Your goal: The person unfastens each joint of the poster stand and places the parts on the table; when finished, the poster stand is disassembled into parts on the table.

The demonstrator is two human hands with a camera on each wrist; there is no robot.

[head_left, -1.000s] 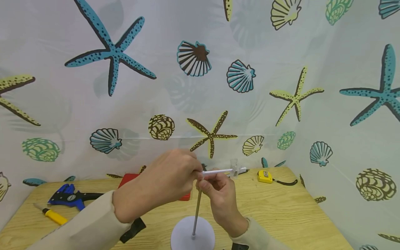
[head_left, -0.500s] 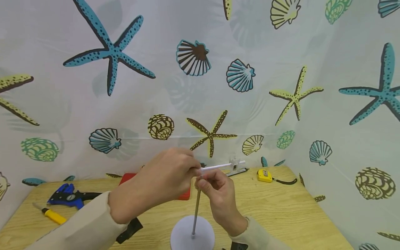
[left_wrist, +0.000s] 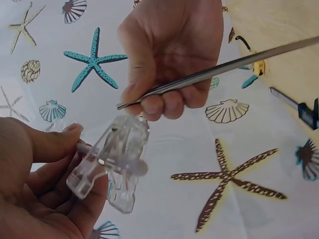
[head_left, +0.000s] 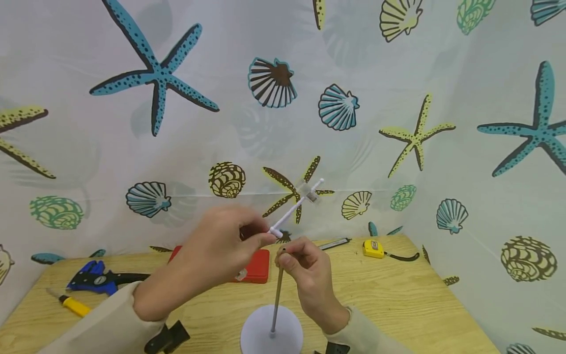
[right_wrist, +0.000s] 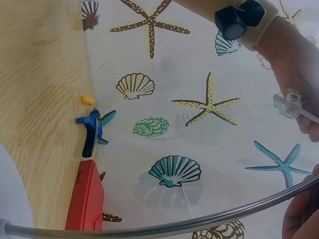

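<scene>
The white rod [head_left: 289,214], pinched by the left hand [head_left: 231,235], was lifted toward twelve o'clock, parted from the metal pole [head_left: 277,300] gripped by the right hand [head_left: 310,276].

In soft, even light, the left hand [head_left: 221,236] looks blurred and lens distortion bows the rod [right_wrist: 219,218].

The wooden table [head_left: 389,295] bore a blue tool [head_left: 92,279] and knife [head_left: 76,306] at left, a red box [head_left: 257,268] and slim tool [head_left: 335,244] toward the back, a tape measure [head_left: 373,249] at right, a white base [head_left: 289,327] in front.
</scene>
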